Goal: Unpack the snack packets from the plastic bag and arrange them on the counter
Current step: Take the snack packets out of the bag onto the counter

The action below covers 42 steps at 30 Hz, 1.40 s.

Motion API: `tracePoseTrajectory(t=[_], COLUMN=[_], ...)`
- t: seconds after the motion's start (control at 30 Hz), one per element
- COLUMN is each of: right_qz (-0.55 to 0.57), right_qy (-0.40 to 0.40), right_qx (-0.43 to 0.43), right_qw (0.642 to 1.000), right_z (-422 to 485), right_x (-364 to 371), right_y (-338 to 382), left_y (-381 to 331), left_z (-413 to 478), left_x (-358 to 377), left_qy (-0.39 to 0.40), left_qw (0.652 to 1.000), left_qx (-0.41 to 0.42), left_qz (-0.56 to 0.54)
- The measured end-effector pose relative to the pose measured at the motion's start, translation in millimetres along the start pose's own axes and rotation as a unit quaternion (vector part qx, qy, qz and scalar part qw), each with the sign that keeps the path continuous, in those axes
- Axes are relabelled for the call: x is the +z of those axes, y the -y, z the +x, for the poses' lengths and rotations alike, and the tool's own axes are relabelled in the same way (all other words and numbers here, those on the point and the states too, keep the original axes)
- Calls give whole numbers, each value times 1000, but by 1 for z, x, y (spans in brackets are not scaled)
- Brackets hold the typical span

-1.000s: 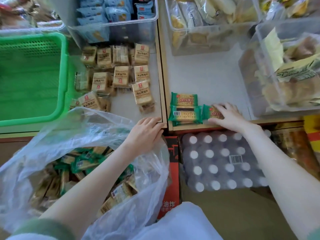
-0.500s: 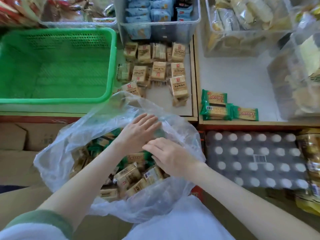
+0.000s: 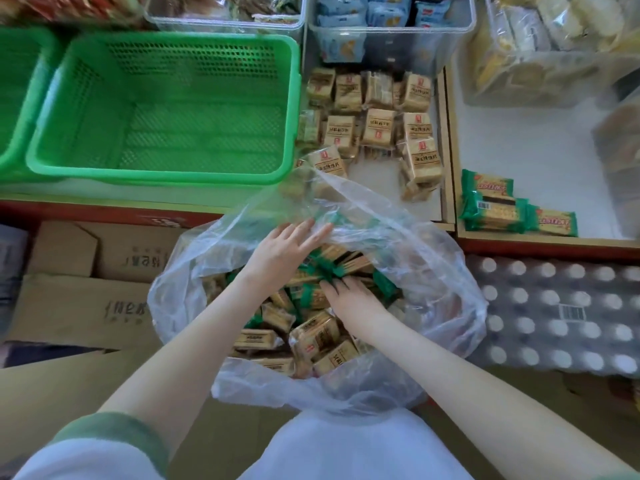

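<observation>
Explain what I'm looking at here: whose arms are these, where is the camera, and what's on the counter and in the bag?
There is no machine: a person works with bare hands, and the single camera sits on their head, looking down. Both hands reach into a clear plastic bag full of snack packets. The left hand lies open at the bag's far edge; the right hand rests on green packets, and a firm grip can't be made out. On the counter above lie tan packets in rough rows, three green-wrapped packets to their right, and an empty green basket to their left. Clear bins of other snacks stand behind.
</observation>
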State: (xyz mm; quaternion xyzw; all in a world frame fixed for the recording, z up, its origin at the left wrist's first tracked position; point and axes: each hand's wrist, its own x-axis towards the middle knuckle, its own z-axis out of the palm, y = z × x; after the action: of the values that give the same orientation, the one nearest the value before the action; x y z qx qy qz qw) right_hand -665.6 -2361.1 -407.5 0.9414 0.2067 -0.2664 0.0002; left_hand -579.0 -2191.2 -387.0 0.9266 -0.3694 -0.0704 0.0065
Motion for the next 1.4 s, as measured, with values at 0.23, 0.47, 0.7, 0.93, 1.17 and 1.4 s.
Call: tracePoseTrajectory(t=[0.23, 0.47, 0.7, 0.93, 1.17, 1.4], right_qz=[44, 346, 291, 187, 199, 213], right_qy=[-192, -424, -368, -132, -101, -410], right_qx=[-83, 43, 373, 390, 295, 234], right_qw=[977, 836, 801, 892, 929, 856], right_z=[-8, -80, -115, -115, -101, -97], right_x=[-7, -67, -39, -8, -2, -37], right_y=[-18, -105, -276, -377, -388, -298], left_y=[-3, -52, -136, -173, -170, -144], left_z=[11, 66, 150, 181, 182, 148], left_x=[-1, -34, -37, -8, -8, -23], left_qy=[-83, -153, -112, -8, -18, -90], left_qw=[996, 986, 979, 986, 989, 988], left_qx=[3, 41, 158, 159, 123, 64], left_qz=[-28, -44, -62, -56, -78, -111])
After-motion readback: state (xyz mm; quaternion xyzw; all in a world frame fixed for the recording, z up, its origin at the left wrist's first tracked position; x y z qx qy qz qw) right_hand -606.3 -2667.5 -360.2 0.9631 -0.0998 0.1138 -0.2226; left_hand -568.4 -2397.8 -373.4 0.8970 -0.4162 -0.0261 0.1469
